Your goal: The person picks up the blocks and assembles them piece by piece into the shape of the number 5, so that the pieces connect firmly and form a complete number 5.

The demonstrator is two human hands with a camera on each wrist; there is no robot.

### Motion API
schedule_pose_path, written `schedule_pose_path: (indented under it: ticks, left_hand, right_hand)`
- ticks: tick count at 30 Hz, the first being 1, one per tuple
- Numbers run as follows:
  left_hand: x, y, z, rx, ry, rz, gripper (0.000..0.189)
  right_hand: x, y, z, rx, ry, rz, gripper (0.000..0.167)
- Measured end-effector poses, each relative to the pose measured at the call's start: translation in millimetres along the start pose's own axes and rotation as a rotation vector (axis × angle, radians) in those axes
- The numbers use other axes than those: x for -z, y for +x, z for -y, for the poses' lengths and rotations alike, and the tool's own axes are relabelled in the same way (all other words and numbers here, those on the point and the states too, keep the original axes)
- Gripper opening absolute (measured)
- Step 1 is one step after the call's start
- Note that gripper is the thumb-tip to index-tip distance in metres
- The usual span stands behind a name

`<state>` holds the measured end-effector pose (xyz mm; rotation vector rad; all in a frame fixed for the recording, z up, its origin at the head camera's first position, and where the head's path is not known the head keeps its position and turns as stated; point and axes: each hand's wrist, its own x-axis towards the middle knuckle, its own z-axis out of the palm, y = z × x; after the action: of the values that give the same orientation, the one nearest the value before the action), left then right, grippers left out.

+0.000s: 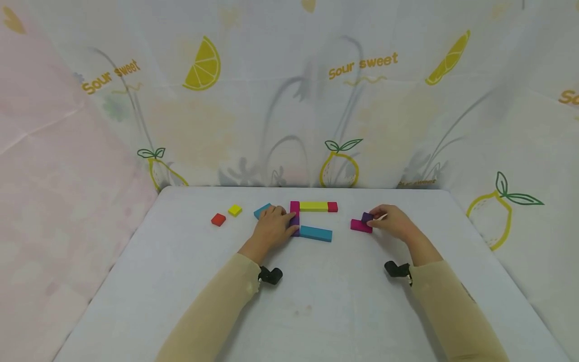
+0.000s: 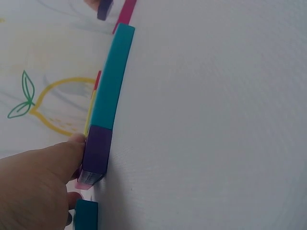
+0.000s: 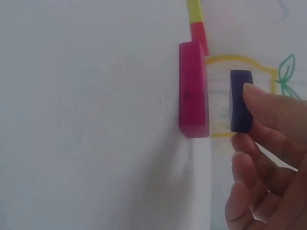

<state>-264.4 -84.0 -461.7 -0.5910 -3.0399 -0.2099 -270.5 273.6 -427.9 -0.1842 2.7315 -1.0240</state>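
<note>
My left hand [image 1: 271, 229] rests against a purple block [image 1: 295, 221], with thumb and index finger touching it; part of it is hidden under the fingers. A magenta block [image 1: 295, 205] continues that column at its far end. Along the column's right side lie a long yellow block [image 1: 313, 206] with a red block [image 1: 332, 207] at its tip, and a long blue block [image 1: 315, 234]. On the right, my right hand [image 1: 392, 221] pinches a small dark purple block [image 3: 241, 101] between thumb and fingers. Close beside it lies a magenta block [image 3: 193, 91] on the table.
Left of my left hand, another blue block [image 1: 262, 210] lies partly hidden behind it. Farther left are a yellow block [image 1: 235, 210] and a red block [image 1: 218, 219]. A lemon-patterned curtain [image 1: 271, 125] hangs behind the white table [image 1: 316, 311].
</note>
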Motion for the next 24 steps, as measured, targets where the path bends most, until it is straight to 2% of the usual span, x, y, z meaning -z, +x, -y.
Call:
schedule_pose_path:
  ticks: [7,18,24]
  left_hand:
    - [2.8,-0.5,0.8,0.013,-0.010,0.019,0.053]
    - [-1.2,1.6,1.4,0.015,-0.013,0.013,0.053]
    - [-1.0,1.2,0.1,0.010,-0.017,0.013,0.052]
  right_hand:
    - [-5,-8.1,11,0.026,-0.011,0.036,0.038]
    - [-19,-10.5,17,0.071,-0.034,0.080,0.037]
    - [-26,-12.8,25,0.058,-0.039,0.108,0.035]
